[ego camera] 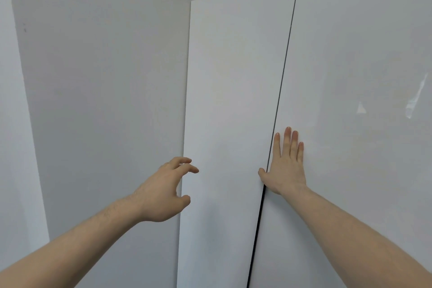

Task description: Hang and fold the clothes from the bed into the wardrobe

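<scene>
A tall white wardrobe fills the right half of the head view, with two glossy doors. The left door [231, 100] and the right door [355, 58] meet at a thin dark gap. My right hand [286, 166] lies flat on the right door, fingers straight and pointing up, thumb at the gap. My left hand [163, 192] hovers at the left door's outer edge, fingers loosely curled and holding nothing. No clothes and no bed are in view.
A plain white wall [100, 100] stands to the left of the wardrobe, with a corner at the far left. The ceiling shows above the doors.
</scene>
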